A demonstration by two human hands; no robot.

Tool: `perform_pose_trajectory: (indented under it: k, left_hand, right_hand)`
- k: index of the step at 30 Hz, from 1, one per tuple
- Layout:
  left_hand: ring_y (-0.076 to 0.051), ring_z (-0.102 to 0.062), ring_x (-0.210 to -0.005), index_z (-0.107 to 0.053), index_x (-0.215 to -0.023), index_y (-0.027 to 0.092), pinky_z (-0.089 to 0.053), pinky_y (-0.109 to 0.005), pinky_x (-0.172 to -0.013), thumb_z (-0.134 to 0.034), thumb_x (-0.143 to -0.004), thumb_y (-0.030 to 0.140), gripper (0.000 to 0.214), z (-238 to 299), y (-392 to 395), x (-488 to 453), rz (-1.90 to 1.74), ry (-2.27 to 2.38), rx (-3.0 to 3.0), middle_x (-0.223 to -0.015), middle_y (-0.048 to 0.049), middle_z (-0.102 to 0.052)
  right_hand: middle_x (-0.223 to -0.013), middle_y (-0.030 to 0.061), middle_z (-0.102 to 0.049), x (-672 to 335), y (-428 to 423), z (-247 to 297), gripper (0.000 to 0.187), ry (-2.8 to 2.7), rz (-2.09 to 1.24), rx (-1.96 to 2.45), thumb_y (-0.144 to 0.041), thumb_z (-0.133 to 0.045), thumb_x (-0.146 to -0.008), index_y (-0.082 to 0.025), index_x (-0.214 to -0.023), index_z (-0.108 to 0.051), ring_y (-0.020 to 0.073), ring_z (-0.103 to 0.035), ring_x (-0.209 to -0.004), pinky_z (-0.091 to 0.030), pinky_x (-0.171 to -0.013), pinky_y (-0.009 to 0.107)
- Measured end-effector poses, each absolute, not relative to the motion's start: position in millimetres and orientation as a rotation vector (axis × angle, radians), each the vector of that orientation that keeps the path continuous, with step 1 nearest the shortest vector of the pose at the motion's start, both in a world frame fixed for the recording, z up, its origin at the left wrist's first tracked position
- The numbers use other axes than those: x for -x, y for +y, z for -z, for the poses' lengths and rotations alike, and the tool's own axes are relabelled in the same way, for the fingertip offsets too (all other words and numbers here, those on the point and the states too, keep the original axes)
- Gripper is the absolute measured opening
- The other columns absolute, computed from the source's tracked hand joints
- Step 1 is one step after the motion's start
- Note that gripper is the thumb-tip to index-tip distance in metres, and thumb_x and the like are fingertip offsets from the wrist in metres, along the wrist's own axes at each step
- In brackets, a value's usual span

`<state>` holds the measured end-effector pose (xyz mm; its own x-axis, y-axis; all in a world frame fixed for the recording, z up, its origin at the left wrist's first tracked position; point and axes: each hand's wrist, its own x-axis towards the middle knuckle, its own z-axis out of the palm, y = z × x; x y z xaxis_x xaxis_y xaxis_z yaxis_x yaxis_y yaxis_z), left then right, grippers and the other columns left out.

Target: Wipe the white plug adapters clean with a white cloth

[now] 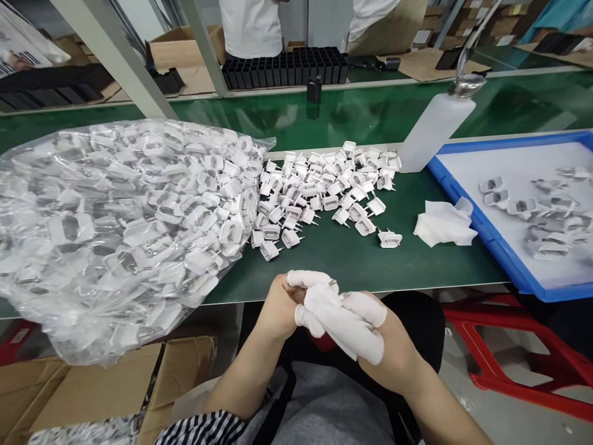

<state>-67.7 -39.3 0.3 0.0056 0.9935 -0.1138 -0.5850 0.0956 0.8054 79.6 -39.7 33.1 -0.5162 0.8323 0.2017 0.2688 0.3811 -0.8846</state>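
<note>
My left hand (282, 306) and my right hand (386, 340) meet just off the bench's near edge, white fabric covers on several fingers. Between them both hands grip a white plug; only its two metal pins (333, 283) show, and the fingers hide its body. Whether a cloth is also in the fingers I cannot make out. On the bench beyond lies a loose pile of white plugs (324, 185), with one plug (390, 238) apart at its near right. A crumpled white cloth (445, 222) rests right of the pile.
A big clear bag of white plug parts (115, 228) covers the left side. To the right are a blue-rimmed tray (486, 238) holding plugs and a white bottle (435, 133). Below stand an open carton (97, 383) and a red stool (509, 352). People stand across the bench.
</note>
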Motion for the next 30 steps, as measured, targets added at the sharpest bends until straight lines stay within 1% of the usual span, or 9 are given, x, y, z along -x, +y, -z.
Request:
perform_pose_trajectory:
  k: [3,6,10,13,18,20,24,27,30]
  left_hand:
    - [-0.015,-0.061,-0.055,-0.070,-0.063,0.024,-0.053,-0.024,-0.053,-0.085,-0.028,0.023,0.038,1,-39,65,-1.383,0.749,-0.592,-0.061,0.0005,-0.068]
    - [-0.015,-0.060,-0.051,-0.068,-0.058,0.023,-0.053,-0.028,-0.051,-0.084,-0.033,0.027,0.029,-2,-38,63,-1.372,0.818,-0.530,-0.055,0.0006,-0.065]
    - [-0.018,-0.061,-0.053,-0.068,-0.062,0.022,-0.054,-0.030,-0.050,-0.084,-0.033,0.033,0.035,-7,-39,64,-1.370,0.832,-0.544,-0.057,-0.0005,-0.066]
    - [-0.018,-0.061,-0.053,-0.069,-0.071,0.022,-0.054,-0.029,-0.051,-0.083,-0.034,0.036,0.042,-9,-41,65,-1.365,0.799,-0.614,-0.062,-0.0007,-0.067]
    - [-0.015,-0.062,-0.053,-0.067,-0.072,0.020,-0.054,-0.024,-0.052,-0.083,-0.038,0.031,0.038,-13,-44,64,-1.450,0.821,-0.699,-0.062,0.0012,-0.066]
    - [-0.017,-0.063,-0.056,-0.068,-0.072,0.019,-0.054,-0.026,-0.052,-0.083,-0.037,0.033,0.041,-13,-46,65,-1.428,0.877,-0.719,-0.064,-0.0002,-0.067]
    - [-0.023,-0.065,-0.065,-0.069,-0.076,0.017,-0.055,-0.030,-0.058,-0.082,-0.039,0.031,0.042,-13,-48,68,-1.276,0.986,-0.847,-0.070,-0.0042,-0.070]
    - [-0.024,-0.065,-0.072,-0.069,-0.080,0.018,-0.055,-0.030,-0.064,-0.081,-0.044,0.022,0.038,-11,-49,70,-1.220,1.027,-0.951,-0.075,-0.0044,-0.070]
    - [-0.021,-0.065,-0.068,-0.069,-0.081,0.018,-0.054,-0.028,-0.063,-0.080,-0.046,0.020,0.037,-10,-51,71,-1.257,1.000,-0.933,-0.073,-0.0029,-0.070]
  right_hand:
    - [-0.066,0.0008,-0.062,-84,-38,-32,0.010,-1.887,-1.086,0.913,-0.018,-0.054,-0.074,-0.024,-0.075,-0.062,0.0163,-0.057,-0.058,-0.047,-0.052,0.028]
    - [-0.079,0.0034,-0.067,-88,-40,-26,0.022,-1.876,-0.959,0.874,-0.015,-0.052,-0.074,-0.025,-0.090,-0.063,0.0198,-0.062,-0.068,-0.051,-0.059,0.031]
    - [-0.092,0.0051,-0.066,-93,-47,-13,0.035,-1.803,-0.726,0.894,-0.014,-0.049,-0.080,-0.029,-0.111,-0.056,0.0223,-0.062,-0.082,-0.051,-0.067,0.036]
    - [-0.085,0.0024,-0.065,-94,-53,-7,0.038,-1.698,-0.787,0.937,-0.016,-0.042,-0.086,-0.034,-0.119,-0.048,0.0201,-0.061,-0.080,-0.049,-0.069,0.036]
    - [-0.086,0.0052,-0.062,-90,-56,-9,0.043,-1.716,-0.806,0.936,-0.010,-0.039,-0.083,-0.028,-0.122,-0.045,0.0216,-0.059,-0.081,-0.048,-0.066,0.037]
    - [-0.085,0.0061,-0.061,-87,-54,-13,0.040,-1.858,-0.782,0.929,-0.007,-0.040,-0.078,-0.024,-0.113,-0.050,0.0208,-0.059,-0.078,-0.049,-0.063,0.034]
    - [-0.064,0.0044,-0.057,-79,-50,-20,0.032,-2.173,-0.680,1.049,-0.002,-0.037,-0.069,-0.018,-0.086,-0.058,0.0163,-0.055,-0.057,-0.045,-0.049,0.028]
    - [-0.067,0.0065,-0.057,-76,-49,-22,0.040,-2.247,-0.589,1.091,-0.002,-0.036,-0.070,-0.017,-0.099,-0.060,0.0182,-0.054,-0.061,-0.045,-0.052,0.030]
    - [-0.068,0.0035,-0.056,-75,-48,-21,0.046,-1.992,-0.954,1.084,-0.007,-0.035,-0.077,-0.022,-0.117,-0.050,0.0154,-0.052,-0.060,-0.045,-0.055,0.028]
